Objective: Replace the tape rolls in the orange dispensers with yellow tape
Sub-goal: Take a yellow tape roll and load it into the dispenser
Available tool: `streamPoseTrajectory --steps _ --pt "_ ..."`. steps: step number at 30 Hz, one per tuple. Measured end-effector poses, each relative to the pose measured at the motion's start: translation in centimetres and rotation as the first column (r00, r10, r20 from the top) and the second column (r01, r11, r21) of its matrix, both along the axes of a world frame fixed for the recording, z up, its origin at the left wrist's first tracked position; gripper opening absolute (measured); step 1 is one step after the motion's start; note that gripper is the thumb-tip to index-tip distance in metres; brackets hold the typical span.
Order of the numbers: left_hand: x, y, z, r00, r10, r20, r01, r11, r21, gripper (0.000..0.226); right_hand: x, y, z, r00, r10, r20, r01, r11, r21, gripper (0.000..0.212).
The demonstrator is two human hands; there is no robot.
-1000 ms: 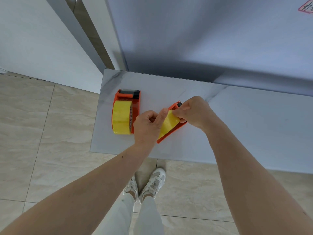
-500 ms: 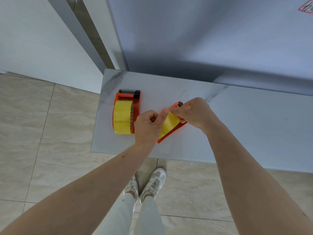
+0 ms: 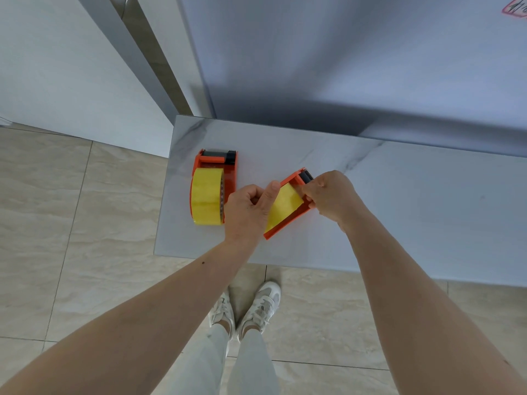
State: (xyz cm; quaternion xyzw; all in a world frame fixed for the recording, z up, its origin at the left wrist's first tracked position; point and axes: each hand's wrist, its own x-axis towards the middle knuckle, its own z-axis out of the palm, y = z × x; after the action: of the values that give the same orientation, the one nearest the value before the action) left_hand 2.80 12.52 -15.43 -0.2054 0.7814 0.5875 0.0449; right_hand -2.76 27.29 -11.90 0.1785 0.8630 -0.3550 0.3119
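Barely moved: left hand [image 3: 246,210] grips centre-frame dispenser [image 3: 288,220], right hand [image 3: 332,196] pinches its yellow tape [image 3: 283,206].

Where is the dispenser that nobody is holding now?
In the head view, the free dispenser lies near the table's left end, just left of the left hand, yellow roll fitted.

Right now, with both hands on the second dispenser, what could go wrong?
1. The right hand pinches the yellow tape end right beside the serrated cutter; fingers could catch on the teeth.
2. The free strip could stick to the fingers or fold onto itself before it is threaded.
3. The held dispenser sits near the table edge and is tilted under the left hand; a slip may drop it to the floor.
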Motion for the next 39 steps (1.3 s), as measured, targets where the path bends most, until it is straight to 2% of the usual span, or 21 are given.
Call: streamPoseTrajectory --steps 2,4,7,12,16,20,23,26,30,32,37,39 --pt "0.0 0.0 0.0 1.000 0.004 0.001 -0.004 1.000 0.004 0.050 0.3 -0.2 0.0 0.997 -0.078 0.018 0.078 0.997 -0.017 0.029" --pt "0.0 0.2 0.1 1.000 0.012 0.009 -0.012 1.000 0.003 0.049 0.5 -0.6 0.1 0.990 -0.139 0.032 0.140 0.990 -0.021 0.040" --pt "0.0 0.3 0.2 1.000 0.011 0.017 -0.010 1.000 -0.009 0.048 0.8 -0.9 0.1 0.997 -0.061 -0.038 0.062 0.998 0.021 0.046" --pt "0.0 0.1 0.5 0.999 0.021 0.046 -0.022 1.000 0.013 0.049 1.3 -0.5 -0.6 0.987 -0.140 -0.081 0.143 0.989 0.025 0.037" --pt "0.0 0.5 0.5 0.990 0.083 0.114 -0.092 0.992 0.081 0.046 2.5 -0.5 -1.0 0.951 -0.302 -0.071 0.303 0.953 0.013 0.026" --pt "0.4 1.1 0.7 0.987 0.085 0.137 -0.095 0.993 0.066 0.040 3.0 -0.5 -1.5 0.896 -0.444 0.006 0.444 0.896 -0.024 0.019" --pt "0.4 1.2 0.8 0.986 0.091 0.140 -0.101 0.993 0.064 0.039 3.2 -0.1 -1.9 0.877 -0.476 0.062 0.478 0.877 -0.038 0.020" --pt "0.4 1.0 0.8 0.984 0.095 0.150 -0.106 0.992 0.067 0.040 3.3 0.5 -2.2 0.896 -0.439 0.062 0.439 0.898 0.008 0.037" --pt "0.4 0.4 0.5 0.992 0.019 0.122 -0.022 1.000 0.022 0.043 2.8 1.2 -2.2 0.961 -0.272 -0.053 0.277 0.949 0.149 0.027" --pt "0.2 0.1 0.6 0.992 -0.033 0.121 0.031 0.999 0.019 0.044 2.5 1.4 -2.2 0.987 -0.133 -0.091 0.151 0.961 0.230 0.031" --pt "0.1 0.5 1.8 0.981 -0.084 0.174 0.082 0.996 0.020 0.042 1.7 1.3 -1.4 0.984 0.105 -0.141 -0.047 0.931 0.361 0.025" --pt "0.2 0.5 2.3 0.967 -0.149 0.209 0.150 0.989 0.010 0.050 1.4 1.3 -1.4 0.974 0.159 -0.161 -0.088 0.922 0.378 0.022"
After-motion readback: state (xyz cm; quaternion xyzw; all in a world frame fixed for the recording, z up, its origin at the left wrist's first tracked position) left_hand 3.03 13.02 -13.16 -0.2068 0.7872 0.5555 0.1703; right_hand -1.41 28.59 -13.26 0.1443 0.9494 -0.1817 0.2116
